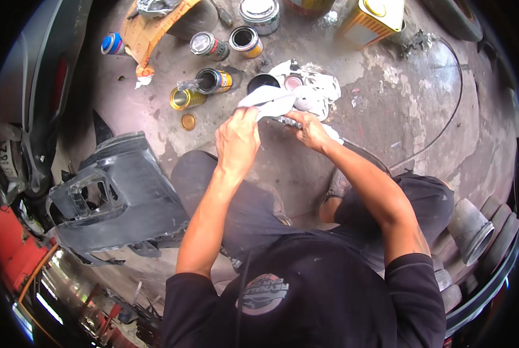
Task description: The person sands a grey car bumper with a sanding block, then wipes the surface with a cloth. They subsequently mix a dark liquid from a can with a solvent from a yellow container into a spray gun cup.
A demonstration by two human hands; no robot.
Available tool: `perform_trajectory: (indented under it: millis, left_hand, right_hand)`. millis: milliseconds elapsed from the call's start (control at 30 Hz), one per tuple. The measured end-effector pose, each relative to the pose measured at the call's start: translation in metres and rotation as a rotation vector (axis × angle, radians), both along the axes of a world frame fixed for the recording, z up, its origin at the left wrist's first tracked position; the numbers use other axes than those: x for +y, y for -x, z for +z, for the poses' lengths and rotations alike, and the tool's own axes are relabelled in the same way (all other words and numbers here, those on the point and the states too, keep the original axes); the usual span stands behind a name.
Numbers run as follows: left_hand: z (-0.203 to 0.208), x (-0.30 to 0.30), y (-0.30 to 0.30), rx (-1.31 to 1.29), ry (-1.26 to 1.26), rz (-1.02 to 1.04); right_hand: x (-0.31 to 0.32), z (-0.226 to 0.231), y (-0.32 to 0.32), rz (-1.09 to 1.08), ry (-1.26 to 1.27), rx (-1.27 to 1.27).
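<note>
In front of me, my left hand (pixel 239 138) is closed, pinching the edge of a floppy white cloth or paper piece (pixel 274 103). My right hand (pixel 313 132) wraps round a silvery metal tool that looks like a spray gun (pixel 288 122), mostly hidden by the fingers and the white piece. A thin dark hose (pixel 368 152) runs out from beneath my right forearm. Just beyond the hands are a dark round container (pixel 263 82), a small pinkish pot (pixel 293 82) and crumpled white rags (pixel 326 86).
Several paint cans stand or lie ahead, including an open yellow-labelled can (pixel 214 80), a gold can (pixel 188 98) and a large tin (pixel 373 22). A grey bumper part (pixel 126 200) lies at left beside my knee. Grey buckets (pixel 471 231) are at right.
</note>
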State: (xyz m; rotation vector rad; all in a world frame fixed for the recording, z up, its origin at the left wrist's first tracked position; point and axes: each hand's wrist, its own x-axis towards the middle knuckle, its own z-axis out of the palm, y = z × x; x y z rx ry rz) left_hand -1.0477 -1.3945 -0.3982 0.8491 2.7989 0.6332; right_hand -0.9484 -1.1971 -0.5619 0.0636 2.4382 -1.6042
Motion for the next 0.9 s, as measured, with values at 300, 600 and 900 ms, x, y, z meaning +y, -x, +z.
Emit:
perform_trajectory:
  millis: [300, 600, 900]
  left_hand:
    - [-0.029, -0.011, -0.004, -0.052, -0.01, -0.034]
    - [-0.035, -0.007, -0.005, 0.016, 0.081, -0.127]
    - [-0.041, -0.005, -0.006, 0.039, 0.06, -0.092]
  right_hand:
    - [-0.017, -0.024, -0.014, -0.009, -0.077, 0.061]
    - [-0.005, -0.014, -0.014, 0.069, -0.142, -0.069]
    - [0.027, 0.081, 0.034, -0.228, 0.084, 0.028]
